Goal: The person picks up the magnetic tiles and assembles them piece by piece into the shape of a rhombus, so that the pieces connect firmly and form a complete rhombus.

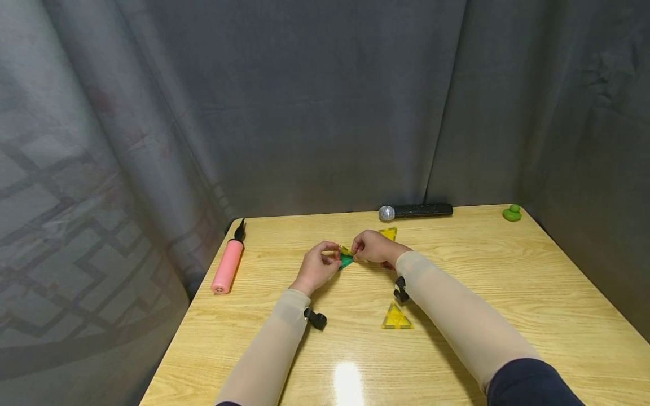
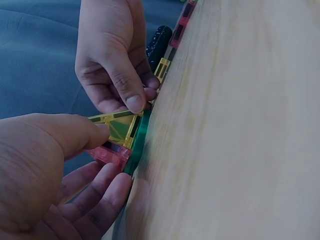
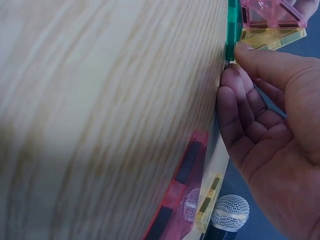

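Translucent triangular magnetic tiles stand joined at mid-table: a green one (image 1: 345, 261) lies at the base, with a yellow one (image 2: 134, 132) and a pink one (image 2: 112, 156) tilted up from it. My left hand (image 1: 316, 268) pinches this cluster from the left, thumb by the yellow tile and fingers beside the pink one. From the right, my right hand (image 1: 376, 247) pinches the corner where the yellow and green tiles meet. In the right wrist view, that hand's thumb presses the corner, and its other fingers curl by the tabletop.
Below my right wrist lies a loose yellow triangle (image 1: 397, 317). Another yellow tile (image 1: 389, 233) and a red-pink tile (image 3: 182, 187) lie near the right hand. A microphone (image 1: 421, 211) and small green object (image 1: 512, 213) sit along the back edge; a pink hand pump (image 1: 228, 266) lies left.
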`<action>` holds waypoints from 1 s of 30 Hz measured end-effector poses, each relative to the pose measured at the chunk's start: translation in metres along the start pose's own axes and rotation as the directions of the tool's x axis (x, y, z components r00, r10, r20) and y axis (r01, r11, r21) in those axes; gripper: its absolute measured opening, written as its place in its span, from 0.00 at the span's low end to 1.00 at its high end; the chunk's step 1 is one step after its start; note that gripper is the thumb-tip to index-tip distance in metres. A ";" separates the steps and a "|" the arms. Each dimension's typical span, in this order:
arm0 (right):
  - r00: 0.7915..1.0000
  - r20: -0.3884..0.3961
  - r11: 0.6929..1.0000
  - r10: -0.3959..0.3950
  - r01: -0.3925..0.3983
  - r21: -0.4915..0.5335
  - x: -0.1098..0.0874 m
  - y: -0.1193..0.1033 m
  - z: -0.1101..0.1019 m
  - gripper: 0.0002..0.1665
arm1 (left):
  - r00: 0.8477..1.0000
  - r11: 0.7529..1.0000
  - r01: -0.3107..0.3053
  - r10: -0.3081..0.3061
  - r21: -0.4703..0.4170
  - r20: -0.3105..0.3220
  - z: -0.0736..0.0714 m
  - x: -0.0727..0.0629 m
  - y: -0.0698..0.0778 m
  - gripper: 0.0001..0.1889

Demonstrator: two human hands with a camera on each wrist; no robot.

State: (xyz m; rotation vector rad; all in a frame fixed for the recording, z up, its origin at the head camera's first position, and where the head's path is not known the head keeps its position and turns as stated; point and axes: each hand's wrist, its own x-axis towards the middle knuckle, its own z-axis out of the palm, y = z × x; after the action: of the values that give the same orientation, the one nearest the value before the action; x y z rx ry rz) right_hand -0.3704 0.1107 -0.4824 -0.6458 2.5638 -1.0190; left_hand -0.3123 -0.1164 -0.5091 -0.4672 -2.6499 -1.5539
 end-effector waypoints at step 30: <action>0.985 -0.162 0.993 -0.054 0.070 0.095 -0.043 0.003 -0.005 0.16 | 0.999 0.997 0.051 -0.051 0.051 0.012 -0.003 -0.002 0.001 0.18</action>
State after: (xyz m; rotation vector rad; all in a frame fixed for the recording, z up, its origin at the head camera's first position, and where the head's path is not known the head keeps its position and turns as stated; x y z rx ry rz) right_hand -0.3369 0.1372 -0.4761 -0.6458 2.6209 -1.2582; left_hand -0.3106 -0.1188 -0.5068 -0.4118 -2.7252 -1.4971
